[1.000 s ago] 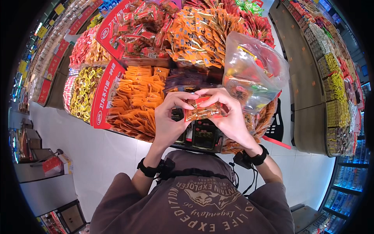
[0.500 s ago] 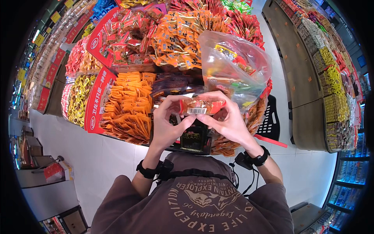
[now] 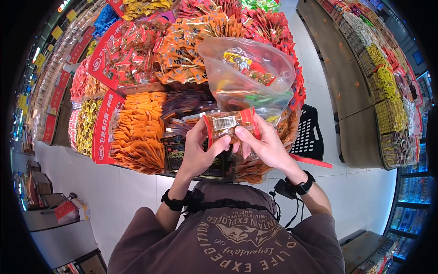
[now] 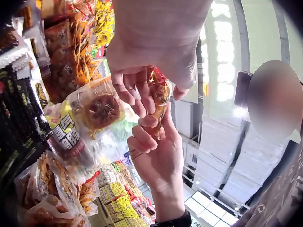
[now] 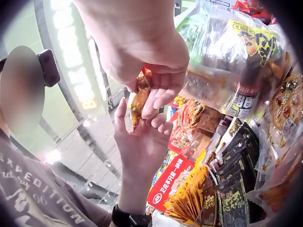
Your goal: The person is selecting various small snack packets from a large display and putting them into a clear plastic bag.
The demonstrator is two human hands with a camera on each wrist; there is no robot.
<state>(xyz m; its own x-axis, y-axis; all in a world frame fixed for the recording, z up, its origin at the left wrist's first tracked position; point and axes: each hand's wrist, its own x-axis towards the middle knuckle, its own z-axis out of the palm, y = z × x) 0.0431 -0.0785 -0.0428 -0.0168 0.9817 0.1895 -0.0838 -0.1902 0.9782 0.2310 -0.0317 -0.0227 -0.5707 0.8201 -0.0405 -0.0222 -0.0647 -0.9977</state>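
A small red-edged clear packet [image 3: 231, 124], its white barcode label facing up, is held between both hands. My left hand [image 3: 199, 150] pinches its left end with thumb and fingers; my right hand [image 3: 268, 145] grips the right end, thumb across the front. In the left wrist view the packet [image 4: 160, 97] appears edge-on between the fingers of the two hands. The right wrist view shows the packet [image 5: 139, 100] with brown food inside. Just beyond the hands, a clear plastic bag [image 3: 246, 73] with colourful packets inside lies on the snack display.
Orange packets [image 3: 139, 132] fill a bin at the left behind a red sign [image 3: 106, 125]. Dark packets [image 3: 182, 102] lie in front of the hands. A black basket [image 3: 308, 137] with a red handle [image 3: 312, 161] stands at the right. Shelves [image 3: 340, 77] line the aisle.
The packet has turned so that its barcode side faces up, and the fingers have shifted on it. The display and plastic bag have moved left in the head view.
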